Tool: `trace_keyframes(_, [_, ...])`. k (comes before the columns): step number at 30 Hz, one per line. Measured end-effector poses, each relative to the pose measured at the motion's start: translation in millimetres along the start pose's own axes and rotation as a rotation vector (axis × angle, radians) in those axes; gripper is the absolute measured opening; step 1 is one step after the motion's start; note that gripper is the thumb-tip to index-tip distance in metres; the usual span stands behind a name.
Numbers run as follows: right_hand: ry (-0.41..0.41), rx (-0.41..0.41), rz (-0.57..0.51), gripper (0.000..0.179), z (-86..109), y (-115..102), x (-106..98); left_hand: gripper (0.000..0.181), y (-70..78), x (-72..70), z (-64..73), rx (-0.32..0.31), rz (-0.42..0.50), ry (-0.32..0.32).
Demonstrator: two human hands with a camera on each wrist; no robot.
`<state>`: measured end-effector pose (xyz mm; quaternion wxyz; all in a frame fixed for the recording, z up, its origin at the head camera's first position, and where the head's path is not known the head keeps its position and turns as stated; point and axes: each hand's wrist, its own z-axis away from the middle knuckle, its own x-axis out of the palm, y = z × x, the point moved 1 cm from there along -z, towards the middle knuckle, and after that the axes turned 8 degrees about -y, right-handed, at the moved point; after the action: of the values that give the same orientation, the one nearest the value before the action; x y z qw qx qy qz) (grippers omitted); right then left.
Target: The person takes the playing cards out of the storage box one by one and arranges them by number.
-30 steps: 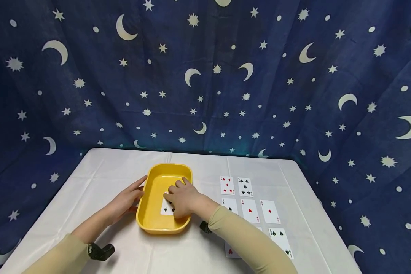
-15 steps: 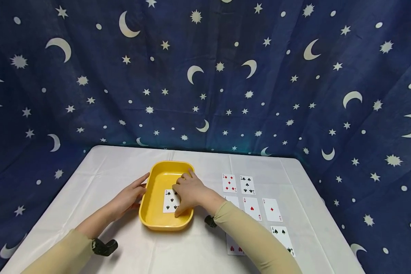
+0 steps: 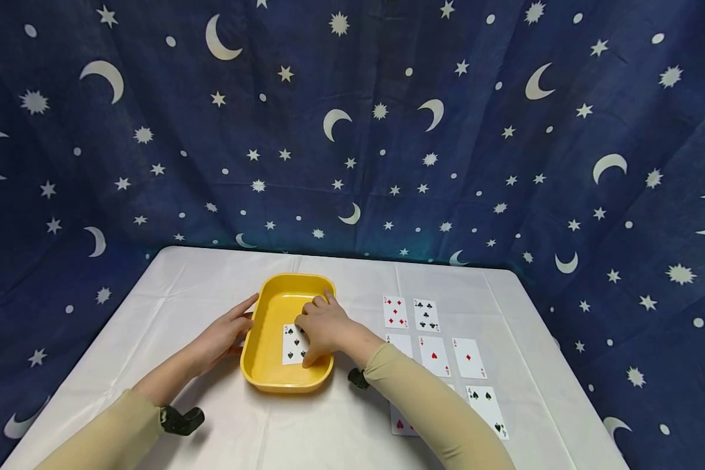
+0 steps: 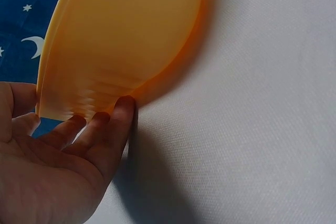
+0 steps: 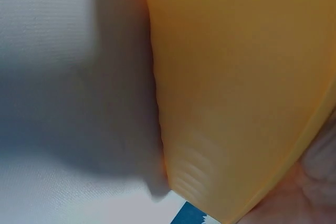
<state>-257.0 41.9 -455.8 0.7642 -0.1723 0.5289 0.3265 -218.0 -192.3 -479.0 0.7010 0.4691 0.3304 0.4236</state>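
In the head view, a yellow tray (image 3: pixel 270 375) stands left of centre on the white-covered table. My left hand (image 3: pixel 216 346) is at its left side. The left wrist view has its fingertips (image 4: pixel 124 107) against the outer wall and rim, not wrapped round it. My right hand (image 3: pixel 326 329) reaches over the right rim into the tray. Its thumb and fingers bend over the right part of a playing card (image 3: pixel 290 346), a five of spades, pinching it. That part of the card is hidden. In the right wrist view the tray wall covers most of the hand.
Face-up cards lie in rows on the right: five of diamonds (image 3: pixel 395 312), five of clubs (image 3: pixel 426 316), ace of hearts (image 3: pixel 435 356), ace of diamonds (image 3: pixel 469 358), four of spades (image 3: pixel 486 411). My right sleeve (image 3: pixel 437 411) overlaps others. A starry blue curtain (image 3: pixel 352 130) hangs behind.
My right hand has shifted right over the card, uncovering more of its spades. The left hand stays at the tray's side. The whole view has shifted slightly.
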Motion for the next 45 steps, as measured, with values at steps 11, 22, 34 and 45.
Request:
trace_keyframes(11, [0.007, -0.033, -0.025, 0.068, 2.5, -1.3, -0.9, 0.067, 0.9, -0.4, -0.1, -0.011, -0.003, -0.001])
trace_keyframes(22, [0.017, -0.062, -0.019, 0.068, 2.4, 0.9, 2.1, 0.067, 1.8, 0.2, 0.9, -0.016, -0.003, -0.005])
trace_keyframes(34, [0.016, -0.093, 0.017, 0.081, 7.6, 1.7, 1.9, 0.069, 3.4, 2.3, 2.5, 0.008, -0.002, -0.021])
trace_keyframes(45, [0.043, -0.097, -0.053, 0.086, 7.5, 1.4, 2.7, 0.068, 3.6, 2.9, 2.9, -0.006, -0.004, -0.013])
